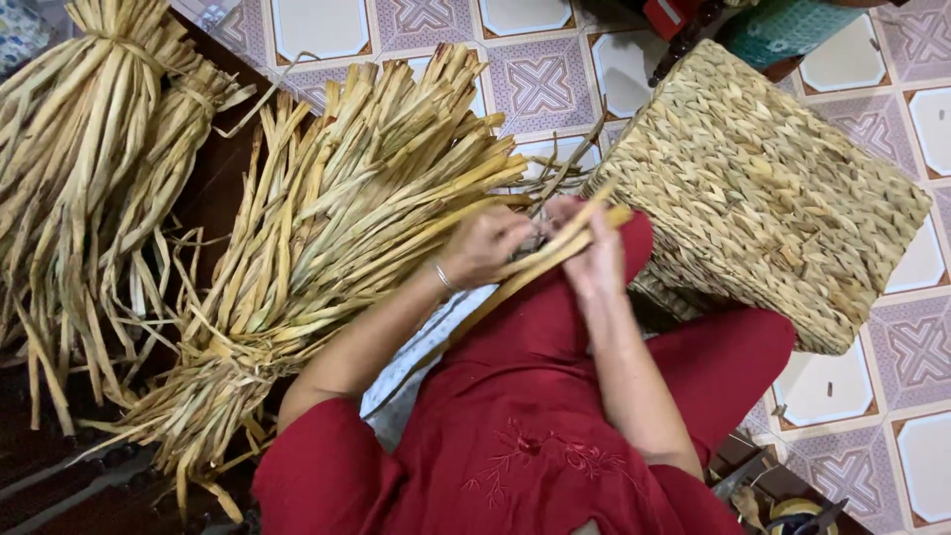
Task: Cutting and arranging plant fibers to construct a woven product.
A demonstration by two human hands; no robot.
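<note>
My left hand [487,245] and my right hand [592,260] meet above my lap, both closed on a few long dried straw strands [555,248] that run diagonally between them. A thin bangle sits on my left wrist. A woven straw basket [773,198] rests against my right knee, just right of my hands. A large bundle of dried straw [337,228] lies fanned out to the left of my left hand, its tips reaching my fingers. I wear red clothes.
A second tied straw bundle [89,168] lies at the far left on a dark wooden surface [59,476]. Patterned floor tiles [540,79] lie beyond. A teal object [783,30] and a red one sit at the top right.
</note>
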